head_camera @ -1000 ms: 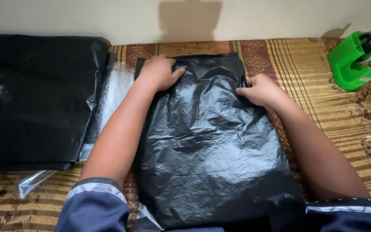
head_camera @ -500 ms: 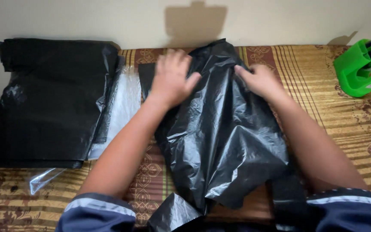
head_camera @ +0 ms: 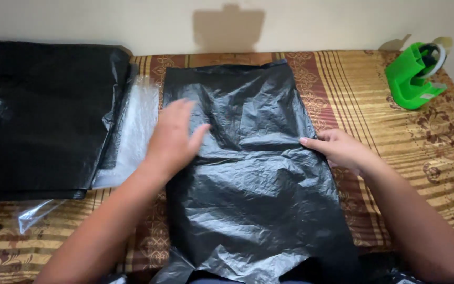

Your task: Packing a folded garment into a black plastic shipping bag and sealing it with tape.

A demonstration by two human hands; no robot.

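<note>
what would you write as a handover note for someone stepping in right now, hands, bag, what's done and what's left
Left hand: open, palm down on the left edge of the crinkled black plastic bag, fingers spread.
Right hand: pinching the bag's right edge at mid-height.
The bag lies spread flat on the brown and gold patterned cloth, its top edge toward the wall.
A stack of black plastic bags sits at far left on a clear plastic sheet; a green tape dispenser stands at far right.
Done: bag laid out, mostly flat.
Left: wrinkles remain across the middle; no fold made yet.
</note>
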